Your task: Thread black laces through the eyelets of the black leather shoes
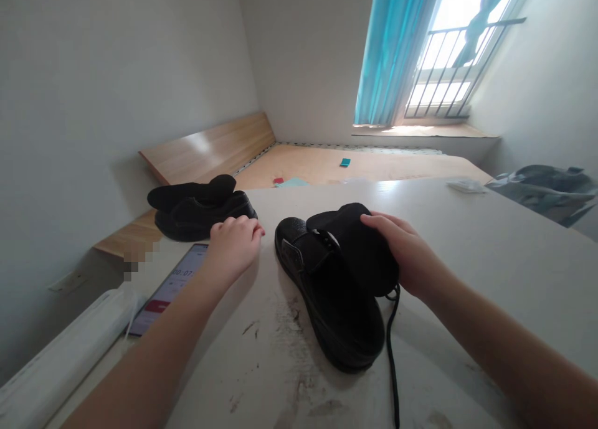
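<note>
A black leather shoe (313,292) rests on the white table in front of me, its toe pointing away and its opening towards me. My right hand (399,245) grips the wide black tongue (359,248), which is folded out to the right of the shoe. A black shoelace (392,360) hangs from beneath that tongue and trails towards the near edge. My left hand (238,245) is closed, fingers curled, above the table between the two shoes; what it holds, if anything, is hidden. Behind it lies a second black shoe (187,220) with its tongue raised.
A phone (159,301) showing a timer lies partly under my left forearm. Alongside is a long white object (70,354). The worn white table (448,230) has dark scuffs. Beyond it are a wooden bed (308,158), a clear plastic piece (466,185) and a bag (551,189).
</note>
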